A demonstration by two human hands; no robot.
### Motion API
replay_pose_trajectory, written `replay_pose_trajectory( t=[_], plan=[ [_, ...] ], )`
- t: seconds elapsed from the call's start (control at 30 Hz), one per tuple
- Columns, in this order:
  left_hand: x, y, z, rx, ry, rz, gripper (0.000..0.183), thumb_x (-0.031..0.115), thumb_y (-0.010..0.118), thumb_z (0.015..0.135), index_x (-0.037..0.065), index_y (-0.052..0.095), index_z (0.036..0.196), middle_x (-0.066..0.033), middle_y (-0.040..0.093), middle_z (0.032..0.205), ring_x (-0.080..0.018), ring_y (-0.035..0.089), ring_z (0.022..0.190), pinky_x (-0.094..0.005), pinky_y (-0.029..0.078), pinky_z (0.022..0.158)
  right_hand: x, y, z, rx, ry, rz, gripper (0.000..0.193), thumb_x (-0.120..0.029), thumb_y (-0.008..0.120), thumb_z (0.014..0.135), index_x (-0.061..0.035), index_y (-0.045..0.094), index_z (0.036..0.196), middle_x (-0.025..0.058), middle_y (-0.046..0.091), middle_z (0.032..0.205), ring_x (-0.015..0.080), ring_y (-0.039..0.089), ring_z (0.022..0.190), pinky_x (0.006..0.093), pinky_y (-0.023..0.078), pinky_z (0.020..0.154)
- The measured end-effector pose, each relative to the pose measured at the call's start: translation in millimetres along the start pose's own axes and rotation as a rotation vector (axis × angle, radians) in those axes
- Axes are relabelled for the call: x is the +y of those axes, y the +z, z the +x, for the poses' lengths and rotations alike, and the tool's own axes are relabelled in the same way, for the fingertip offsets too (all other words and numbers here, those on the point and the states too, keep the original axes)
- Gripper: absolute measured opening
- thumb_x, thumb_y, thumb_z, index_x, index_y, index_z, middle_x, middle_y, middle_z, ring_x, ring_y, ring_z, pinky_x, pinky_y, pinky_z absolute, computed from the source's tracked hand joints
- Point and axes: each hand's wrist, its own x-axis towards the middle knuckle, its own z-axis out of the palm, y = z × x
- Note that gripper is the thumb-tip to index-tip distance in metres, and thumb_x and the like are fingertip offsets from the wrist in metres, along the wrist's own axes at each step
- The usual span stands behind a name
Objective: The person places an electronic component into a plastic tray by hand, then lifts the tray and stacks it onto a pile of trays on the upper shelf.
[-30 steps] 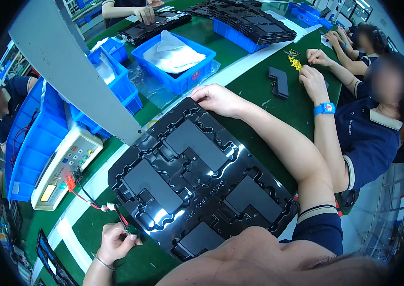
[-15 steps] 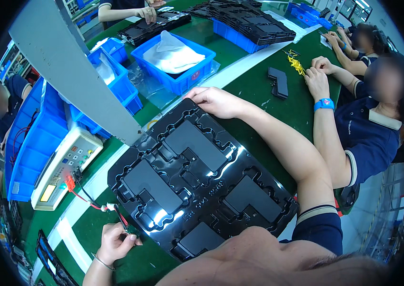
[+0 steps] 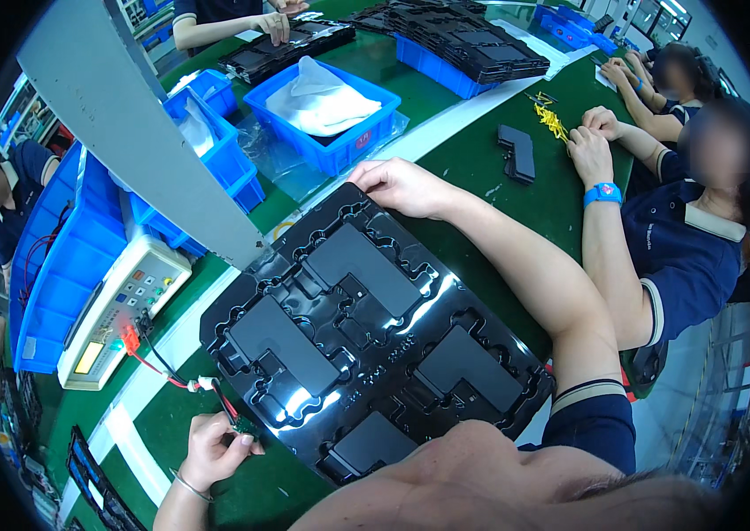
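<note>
1. The left hand (image 3: 216, 450) pinches a small green piece (image 3: 245, 427) between thumb and fingers, beside the tray's near left edge; gripping it at the end of the wires probably lets it be aimed finely.
2. The right hand (image 3: 406, 188) reaches across and pinches the far corner of the black tray (image 3: 366, 376), seemingly to steady it.
3. The tray lies on the green bench (image 3: 455, 146), turned at an angle in front of the person. Four dark blocks (image 3: 282, 345) show in its moulded pockets, which likely keep them apart and facing a set way; the nearest is partly hidden by the person's body.
4. Red and black wires (image 3: 180, 384) run from the green piece to a cream meter (image 3: 118, 314) left of the tray, its lit display facing the person, presumably for easy reading.
5. Beyond the tray, a blue bin (image 3: 322, 152) holds a white bag (image 3: 326, 102); stacked trays (image 3: 481, 49) rest on another bin, perhaps to save space.
6. To the right, a co-worker's hands (image 3: 589, 150) handle yellow strips (image 3: 548, 120), near a loose block (image 3: 517, 153).
</note>
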Motion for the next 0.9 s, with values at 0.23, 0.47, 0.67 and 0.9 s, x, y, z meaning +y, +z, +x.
replay_pose_trajectory(
  t=[0.23, 0.47, 0.67, 0.9],
  plan=[
    [-3, 0, -1, -0.002, 0.016, 0.015, 0.016, 0.007, 0.052, 0.077, 0.002, 0.05, 0.062, -0.0039, 0.058, 0.054, -0.0147, 0.059, 0.049, -0.0223, 0.046, 0.045, -4, 0, 0, -0.007, 0.076, 0.2, 0.019, 0.007, 0.05, 0.073, 0.0025, 0.059, 0.089, 0.0062, 0.053, 0.093, 0.0149, 0.05, 0.092, 0.0246, 0.038, 0.083],
    [-1, 0, 0, -0.001, 0.004, 0.005, 0.015, 0.006, 0.052, 0.077, 0.003, 0.05, 0.062, -0.0044, 0.058, 0.055, -0.0145, 0.059, 0.049, -0.0222, 0.046, 0.045, -7, 4, 0, 0.007, 0.192, 0.416, 0.022, 0.011, 0.047, 0.073, 0.0033, 0.057, 0.091, 0.0055, 0.054, 0.094, 0.0127, 0.05, 0.092, 0.0239, 0.039, 0.083],
    [-5, 0, -3, 0.017, -0.006, -0.007, 0.014, 0.005, 0.052, 0.077, 0.002, 0.05, 0.063, -0.0051, 0.058, 0.055, -0.0147, 0.06, 0.049, -0.0221, 0.047, 0.046, -14, 12, 2, 0.1, 0.279, 0.425, 0.018, 0.009, 0.052, 0.073, 0.0021, 0.057, 0.089, 0.0048, 0.055, 0.095, 0.0112, 0.052, 0.089, 0.0239, 0.041, 0.081],
    [-2, 0, -1, 0.001, 0.003, -0.001, 0.014, 0.005, 0.052, 0.076, 0.002, 0.05, 0.062, -0.0052, 0.058, 0.054, -0.0147, 0.06, 0.049, -0.0221, 0.047, 0.046, -5, 10, 0, 0.125, 0.124, 0.185, 0.02, 0.001, 0.056, 0.074, 0.001, 0.059, 0.094, 0.0069, 0.06, 0.092, 0.0129, 0.056, 0.085, 0.0253, 0.044, 0.078]
  ],
)
